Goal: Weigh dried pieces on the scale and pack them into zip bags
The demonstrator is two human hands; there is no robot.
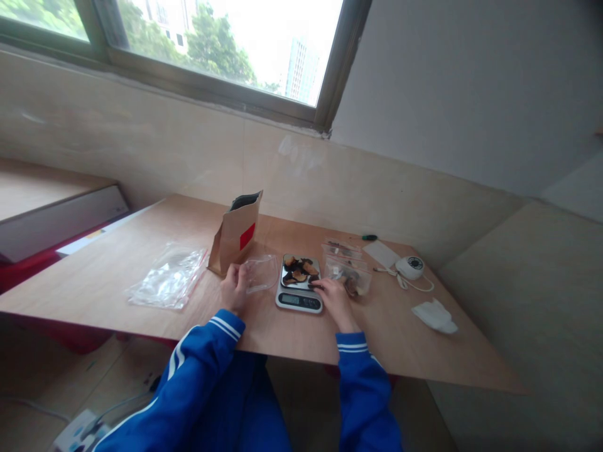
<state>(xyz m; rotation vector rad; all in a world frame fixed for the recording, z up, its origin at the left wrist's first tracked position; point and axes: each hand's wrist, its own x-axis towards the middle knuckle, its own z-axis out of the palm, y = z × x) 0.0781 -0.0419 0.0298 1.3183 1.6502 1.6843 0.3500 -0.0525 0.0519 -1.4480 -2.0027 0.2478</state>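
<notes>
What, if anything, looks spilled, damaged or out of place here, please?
I see no spill; dried slices lie on the scale. Slightly odd are the crumpled white tissue, lying loose near the right edge of the table, and the pale smears on the wall below the window, which break its even surface.

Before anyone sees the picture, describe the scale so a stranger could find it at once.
On the wooden table below the window, look between left hand and right hand. The pale scale there holds brown pieces and, unlike the clear bags nearby, has a dark display.
</notes>
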